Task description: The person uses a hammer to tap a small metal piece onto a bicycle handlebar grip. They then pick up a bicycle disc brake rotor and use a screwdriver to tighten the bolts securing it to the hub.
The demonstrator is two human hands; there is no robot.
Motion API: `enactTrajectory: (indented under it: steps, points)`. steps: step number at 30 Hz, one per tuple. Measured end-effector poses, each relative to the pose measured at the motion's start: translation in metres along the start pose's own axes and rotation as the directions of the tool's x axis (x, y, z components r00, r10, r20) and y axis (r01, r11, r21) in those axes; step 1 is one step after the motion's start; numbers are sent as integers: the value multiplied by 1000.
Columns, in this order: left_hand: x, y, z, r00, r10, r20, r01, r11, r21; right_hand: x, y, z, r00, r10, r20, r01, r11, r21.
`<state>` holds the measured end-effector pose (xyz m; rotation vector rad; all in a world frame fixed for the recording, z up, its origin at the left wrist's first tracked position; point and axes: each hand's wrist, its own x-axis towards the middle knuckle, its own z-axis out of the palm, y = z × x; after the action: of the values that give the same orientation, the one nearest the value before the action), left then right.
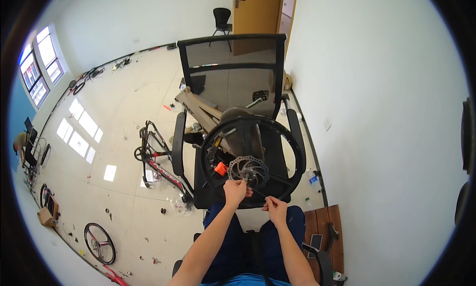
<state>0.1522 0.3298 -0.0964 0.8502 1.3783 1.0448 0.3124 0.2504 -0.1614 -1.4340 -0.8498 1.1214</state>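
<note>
A black bicycle wheel (300, 157) lies across the seat of a black office chair (230, 66), in front of my knees. At its hub sits a silver disc brake rotor (248, 160). My left hand (235, 192) is closed with its fingertips at the hub, over the rotor's near edge; what they pinch is too small to make out. Just to the right and nearer, my right hand (275, 209) pinches a thin dark rod (258, 192) that points toward the hub. An orange piece (221, 168) shows within the wheel, left of the rotor.
A beige bike frame (191, 100) leans behind the wheel. Left of the chair, a red and black frame (166, 172) lies on the floor. Another wheel (113, 246) is at lower left. Wooden boards (336, 236) with a phone (316, 244) are at right. A person (21, 142) bends far left.
</note>
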Motion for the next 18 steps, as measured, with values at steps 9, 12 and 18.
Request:
enactTrajectory:
  steps: [9, 12, 18]
  points:
    - [9, -24, -13, 992, -97, 75, 110, 974, -196, 11, -34, -21, 992, -63, 107, 72, 994, -84]
    - [0, -31, -15, 991, -102, 91, 122, 963, -242, 7, -40, -17, 992, -58, 113, 61, 998, -25]
    - [-3, -10, -9, 999, 40, 15, -41, 999, 27, -7, -38, -6, 992, 27, 125, -16, 996, -89]
